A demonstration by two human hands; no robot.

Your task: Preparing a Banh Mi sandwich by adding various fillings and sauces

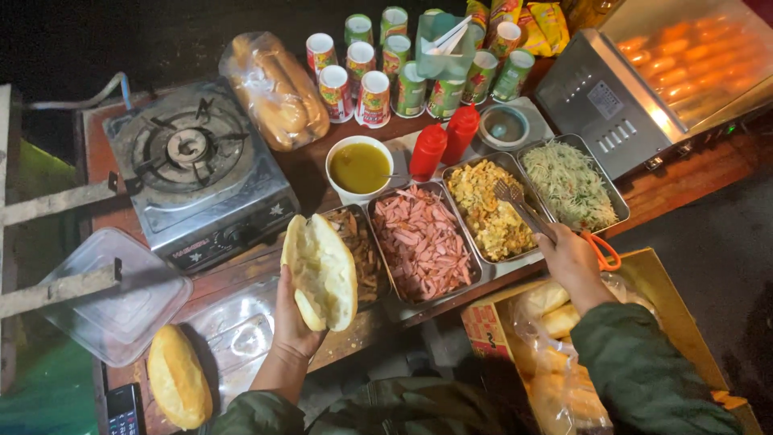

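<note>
Left hand (294, 318) cradles split crusty bread roll (320, 271) | right hand (572, 259) grips metal tongs (527, 211) over steel tray (477, 165) of crumbly yellow egg

Both arms wear dark green jacket sleeves — thick, slightly shiny fabric, creased at the elbows. The left hand (296, 318) is bare, its cuff pushed back off the wrist; the right hand (573, 262) is bare too — no gloves, rings or watch.

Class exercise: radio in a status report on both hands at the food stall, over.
Left hand holds split bread roll, open. Right hand grips tongs over the scrambled egg tray. Nothing between roll and trays.
</note>
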